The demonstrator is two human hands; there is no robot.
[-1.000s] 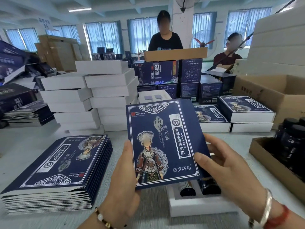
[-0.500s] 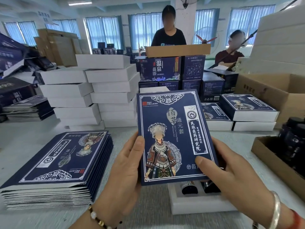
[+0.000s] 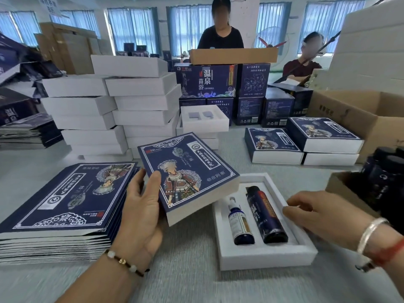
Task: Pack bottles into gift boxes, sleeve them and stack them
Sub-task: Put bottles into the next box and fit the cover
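Observation:
My left hand [image 3: 142,206] grips a dark blue printed sleeve [image 3: 188,171], opened up and tilted, just left of and partly over a white foam box [image 3: 262,259]. The box lies on the table and holds two bottles side by side: a small blue one [image 3: 239,221] and a taller dark one [image 3: 265,213]. My right hand [image 3: 323,213] rests on the box's right rim with its fingers bent over the edge. A pile of flat blue sleeves [image 3: 65,204] lies at the left.
Stacks of white boxes [image 3: 109,106] stand behind the pile. Sleeved boxes [image 3: 306,141] sit at the back right, next to a brown carton [image 3: 360,119]. A low carton [image 3: 341,182] with dark bottles [image 3: 389,176] is at the right edge. Two people work across the table.
The sleeve has dropped from upright in both hands to tilted low in my left hand alone. My right hand let go and moved to the box's right rim, uncovering the bottles.

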